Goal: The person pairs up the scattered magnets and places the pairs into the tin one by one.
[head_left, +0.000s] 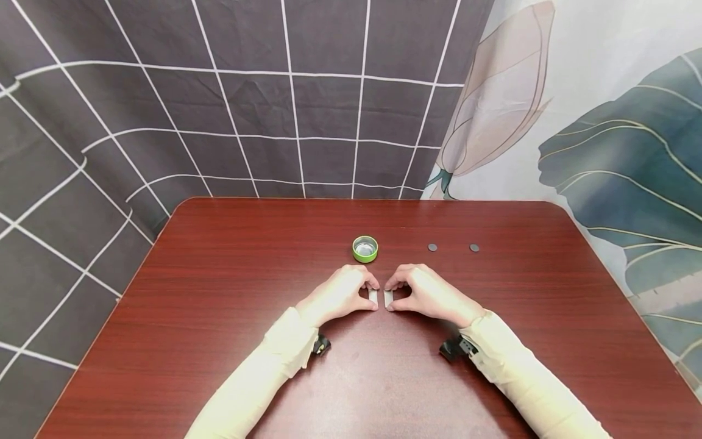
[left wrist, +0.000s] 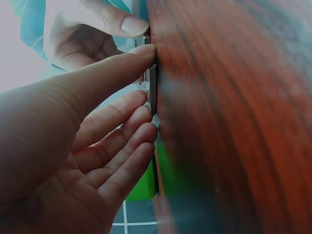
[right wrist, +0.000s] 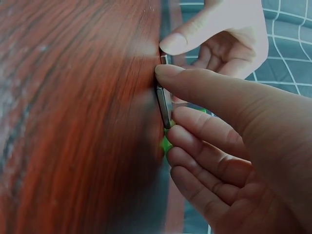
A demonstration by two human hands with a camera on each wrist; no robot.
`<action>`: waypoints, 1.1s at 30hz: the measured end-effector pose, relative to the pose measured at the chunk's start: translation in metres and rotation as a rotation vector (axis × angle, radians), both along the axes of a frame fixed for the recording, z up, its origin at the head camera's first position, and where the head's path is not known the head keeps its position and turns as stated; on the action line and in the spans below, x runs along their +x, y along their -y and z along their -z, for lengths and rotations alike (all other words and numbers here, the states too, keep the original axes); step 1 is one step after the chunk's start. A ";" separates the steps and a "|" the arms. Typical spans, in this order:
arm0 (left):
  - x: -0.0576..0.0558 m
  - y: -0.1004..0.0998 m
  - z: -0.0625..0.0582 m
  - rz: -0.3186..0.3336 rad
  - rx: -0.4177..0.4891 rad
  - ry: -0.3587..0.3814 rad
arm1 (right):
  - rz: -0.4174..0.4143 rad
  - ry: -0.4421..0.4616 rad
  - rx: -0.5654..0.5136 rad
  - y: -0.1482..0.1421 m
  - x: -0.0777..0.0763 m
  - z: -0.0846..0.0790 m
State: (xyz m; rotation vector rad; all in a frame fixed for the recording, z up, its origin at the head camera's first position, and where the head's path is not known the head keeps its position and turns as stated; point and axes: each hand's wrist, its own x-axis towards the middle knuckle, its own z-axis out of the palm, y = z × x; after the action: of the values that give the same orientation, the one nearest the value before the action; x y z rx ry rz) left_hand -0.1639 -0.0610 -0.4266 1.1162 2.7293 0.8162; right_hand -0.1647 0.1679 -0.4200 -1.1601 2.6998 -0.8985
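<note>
Between the thumb and fingertips of my left hand (head_left: 341, 294) is a small flat silver bar (head_left: 373, 296), pinched by its two ends. A matching silver bar (head_left: 389, 298) is pinched the same way in my right hand (head_left: 430, 294). The two bars stand side by side, a narrow gap apart, low at the tabletop. Seen from the left wrist, the bar (left wrist: 153, 90) is thin with a metallic edge, and the other hand (left wrist: 83, 29) shows behind it. In the right wrist view the bar (right wrist: 165, 107) lies along the wood surface, its ends covered by thumb and fingers.
Just beyond my hands sits a round green tin (head_left: 365, 259) with its silver inside showing. Farther right on the reddish-brown table (head_left: 247, 244) lie two small dark discs, a nearer disc (head_left: 432, 247) and a farther disc (head_left: 474, 248). Curtains hang behind the table's back edge.
</note>
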 end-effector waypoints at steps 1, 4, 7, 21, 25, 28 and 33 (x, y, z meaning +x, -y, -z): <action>0.000 0.000 0.000 0.001 0.002 0.002 | -0.001 -0.001 0.000 0.000 0.000 0.000; 0.000 0.000 -0.001 0.001 0.004 0.009 | -0.004 0.001 0.000 0.000 -0.001 0.000; 0.000 0.000 -0.003 0.001 0.006 0.010 | -0.008 0.006 0.001 0.000 -0.001 0.000; -0.001 0.000 -0.003 0.008 0.002 0.017 | 0.006 0.028 0.077 0.004 -0.003 -0.006; -0.001 0.000 -0.003 0.015 0.007 0.017 | 0.020 0.056 0.101 0.005 -0.004 -0.007; -0.001 0.000 -0.003 0.014 0.006 0.019 | 0.027 0.097 0.081 0.006 -0.005 -0.007; 0.000 0.000 -0.004 0.012 0.007 0.019 | 0.023 0.118 0.019 0.006 -0.005 -0.007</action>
State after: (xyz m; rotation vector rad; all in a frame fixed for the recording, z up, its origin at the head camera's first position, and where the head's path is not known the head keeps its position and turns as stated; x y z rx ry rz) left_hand -0.1644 -0.0614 -0.4228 1.1192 2.7036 0.8314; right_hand -0.1701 0.1614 -0.4130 -1.0399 2.6263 -0.9116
